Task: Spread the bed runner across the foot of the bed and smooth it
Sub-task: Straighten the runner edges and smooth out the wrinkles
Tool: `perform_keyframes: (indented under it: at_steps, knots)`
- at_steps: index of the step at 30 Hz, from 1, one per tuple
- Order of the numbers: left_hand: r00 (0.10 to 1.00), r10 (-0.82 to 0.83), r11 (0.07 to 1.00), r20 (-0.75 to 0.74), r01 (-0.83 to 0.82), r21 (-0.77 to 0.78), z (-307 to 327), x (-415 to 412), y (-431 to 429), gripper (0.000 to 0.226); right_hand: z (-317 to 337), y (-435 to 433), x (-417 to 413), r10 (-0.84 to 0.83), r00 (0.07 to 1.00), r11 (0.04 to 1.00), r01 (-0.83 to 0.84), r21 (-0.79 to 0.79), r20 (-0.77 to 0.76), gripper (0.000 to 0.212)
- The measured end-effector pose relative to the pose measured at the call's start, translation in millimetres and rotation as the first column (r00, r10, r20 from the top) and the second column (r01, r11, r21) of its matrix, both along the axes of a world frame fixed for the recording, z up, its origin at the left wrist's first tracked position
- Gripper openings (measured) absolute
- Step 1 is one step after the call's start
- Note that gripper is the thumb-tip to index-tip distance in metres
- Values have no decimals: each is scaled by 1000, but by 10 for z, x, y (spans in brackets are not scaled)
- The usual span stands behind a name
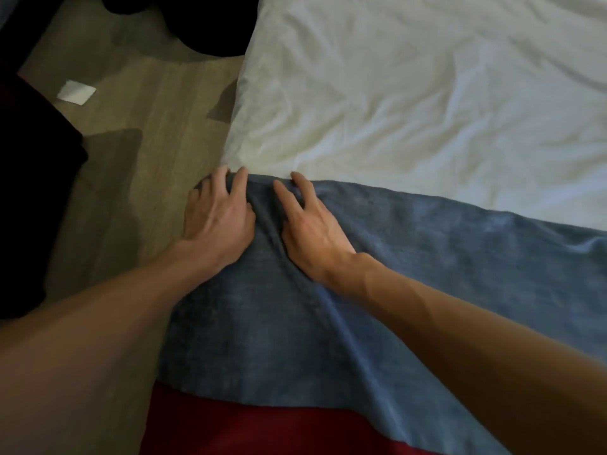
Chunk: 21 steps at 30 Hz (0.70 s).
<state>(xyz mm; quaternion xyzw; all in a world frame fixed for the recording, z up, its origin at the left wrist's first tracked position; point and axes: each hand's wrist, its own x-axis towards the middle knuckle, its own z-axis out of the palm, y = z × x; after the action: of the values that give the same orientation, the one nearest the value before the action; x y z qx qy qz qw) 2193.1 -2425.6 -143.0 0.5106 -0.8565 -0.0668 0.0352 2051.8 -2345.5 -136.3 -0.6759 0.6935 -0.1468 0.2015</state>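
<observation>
Blue and plush-looking, the bed runner (410, 257) is hanging over red fabric (262, 428) nearest us and lying across the bed's corner. Both hands are pressing down on it, fingers spread. The left hand (218, 221) is sitting at the runner's far edge, with the right hand (310, 231) just beside it and a raised fold (266, 231) running between them. Beyond the fingertips, the white duvet (410, 93) is lying creased. Smoothing is in hand, I'd say, and next that fold is wanting the palms sweeping apart.

Two hands (219, 221), one runner (328, 290), one bed (427, 93).
</observation>
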Motion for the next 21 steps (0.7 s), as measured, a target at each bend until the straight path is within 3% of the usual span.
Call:
perform_keyframes:
  at_steps: [13, 21]
  knots:
    - [916, -396, 914, -64, 400, 65, 255, 533, 1449, 51, 114, 1581, 588, -51, 920, 997, 69, 35, -389, 55]
    - [912, -409, 906, -9, 407, 116, 225, 1029, 2316, 62, 131, 2542, 965, -59, 927, 994, 87, 59, -372, 58]
